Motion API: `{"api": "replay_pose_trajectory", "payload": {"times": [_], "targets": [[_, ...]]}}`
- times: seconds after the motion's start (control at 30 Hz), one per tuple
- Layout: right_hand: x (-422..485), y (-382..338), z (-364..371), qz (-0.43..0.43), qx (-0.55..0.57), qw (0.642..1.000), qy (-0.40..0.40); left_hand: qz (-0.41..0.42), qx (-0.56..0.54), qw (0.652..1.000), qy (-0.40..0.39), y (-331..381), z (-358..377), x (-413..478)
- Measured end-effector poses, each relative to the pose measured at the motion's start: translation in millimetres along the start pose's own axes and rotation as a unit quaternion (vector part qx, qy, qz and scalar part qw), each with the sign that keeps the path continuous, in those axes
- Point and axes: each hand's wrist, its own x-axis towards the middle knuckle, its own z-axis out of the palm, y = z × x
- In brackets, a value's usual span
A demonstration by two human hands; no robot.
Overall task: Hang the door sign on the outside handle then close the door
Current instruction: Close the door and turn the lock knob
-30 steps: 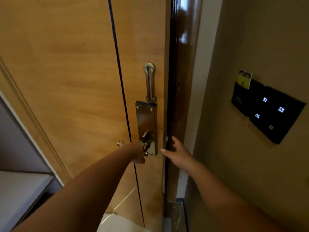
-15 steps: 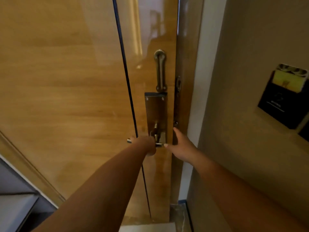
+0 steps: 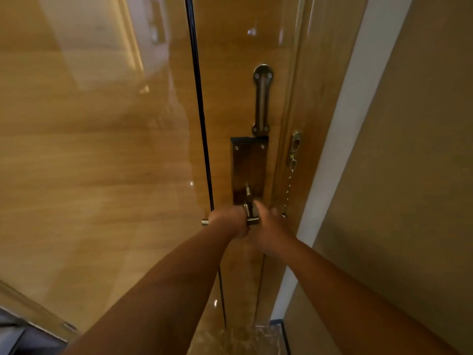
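The wooden door [image 3: 102,162] sits flush against its frame, seen from the inside. My left hand [image 3: 227,221] is closed around the metal lever handle [image 3: 204,222], and only the lever's tip sticks out to the left of my fist. My right hand [image 3: 271,231] is pressed against the thumb turn [image 3: 249,203] at the bottom of the dark lock plate [image 3: 249,167]. One finger touches the turn, but I cannot tell if the hand grips it. The door sign and the outside handle are out of sight.
A metal door-guard bar [image 3: 262,101] is mounted above the lock plate. A security chain [image 3: 289,185] hangs loose from its bracket on the door frame [image 3: 304,98]. A beige wall [image 3: 409,175] runs along the right. Glossy floor [image 3: 243,339] shows below the door.
The door has swung shut and the dark gap at its edge is gone. My right hand left the door's edge and moved onto the lock. My left hand stayed on the lever.
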Motion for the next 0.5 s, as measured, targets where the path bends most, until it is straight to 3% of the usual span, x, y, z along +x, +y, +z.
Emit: {"api": "replay_pose_trajectory", "payload": {"times": [0.17,0.3,0.5], "targets": [[25,0,8,0.029,0.007,0.999,-0.020,-0.001,0.012,0.999,0.034,-2,11,11],[38,-5,10,0.037,0.009,0.999,-0.012,-0.001,-0.055,0.996,0.069,-4,18,15],[38,-4,11,0.035,-0.026,0.999,-0.015,0.003,-0.084,0.994,0.065,-4,22,19]]}}
